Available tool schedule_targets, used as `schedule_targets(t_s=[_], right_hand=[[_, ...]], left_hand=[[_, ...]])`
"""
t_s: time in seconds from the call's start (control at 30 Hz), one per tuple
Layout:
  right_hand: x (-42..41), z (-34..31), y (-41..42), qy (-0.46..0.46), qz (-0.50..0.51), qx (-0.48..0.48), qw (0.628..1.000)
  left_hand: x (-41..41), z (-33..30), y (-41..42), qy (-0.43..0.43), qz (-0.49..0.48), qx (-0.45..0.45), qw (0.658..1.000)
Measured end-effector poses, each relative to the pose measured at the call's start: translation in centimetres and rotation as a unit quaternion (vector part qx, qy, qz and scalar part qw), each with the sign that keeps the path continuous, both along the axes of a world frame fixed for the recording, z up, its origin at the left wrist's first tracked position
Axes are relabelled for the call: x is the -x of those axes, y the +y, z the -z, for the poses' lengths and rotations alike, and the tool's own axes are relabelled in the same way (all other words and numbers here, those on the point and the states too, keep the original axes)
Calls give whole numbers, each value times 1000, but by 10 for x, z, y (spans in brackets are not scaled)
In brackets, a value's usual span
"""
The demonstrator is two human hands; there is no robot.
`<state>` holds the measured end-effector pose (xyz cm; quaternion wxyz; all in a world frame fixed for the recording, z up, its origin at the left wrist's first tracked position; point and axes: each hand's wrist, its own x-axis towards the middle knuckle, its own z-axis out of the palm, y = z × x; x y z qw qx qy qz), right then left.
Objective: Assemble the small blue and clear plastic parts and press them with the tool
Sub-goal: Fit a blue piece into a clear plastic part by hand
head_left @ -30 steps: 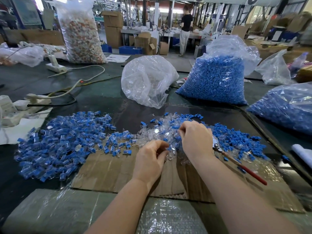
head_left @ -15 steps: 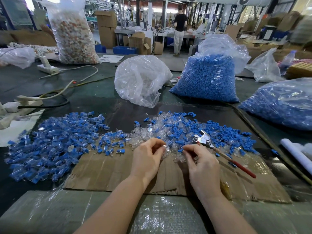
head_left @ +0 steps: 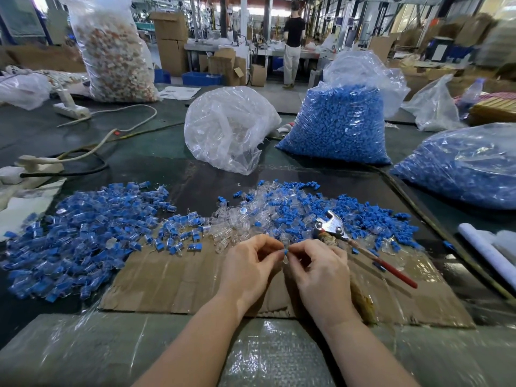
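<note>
A dark worktable fills the view, with a flattened sheet of cardboard lying at its near centre. At 1 o'clock stands a tall clear bag packed with blue plastic parts, and at 3 o'clock a second bag of blue parts lies on its side. At 12 o'clock sits a crumpled, nearly see-through bag; at 11 o'clock, far back, stands a tall sack of pale mixed pieces. A wide heap of joined blue-and-clear pieces spreads at 9 o'clock, and a loose mix of clear shells and blue caps lies just past the hands at 12 o'clock. At 2 o'clock from the hands, a pressing tool with a metal head and a red handle rests on that mix, untouched. At the centre, over the cardboard, the left hand and the right hand meet fingertip to fingertip, both pinching one small blue and clear part between thumbs and forefingers.
</note>
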<state>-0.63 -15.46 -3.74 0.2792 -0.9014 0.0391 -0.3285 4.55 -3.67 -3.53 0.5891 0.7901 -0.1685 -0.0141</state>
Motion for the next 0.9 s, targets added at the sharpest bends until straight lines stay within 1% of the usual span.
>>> schedule_targets(t_s=[0.13, 0.47, 0.9], right_hand=[[0, 1, -1, 11, -5, 0, 1000], [2, -1, -3, 46, -54, -13, 997], [2, -2, -2, 19, -43, 12, 999]], left_hand=[[1, -1, 1, -13, 8, -33, 999], [2, -5, 3, -1, 2, -11, 1000], [2, -6, 3, -14, 0, -28, 1000]])
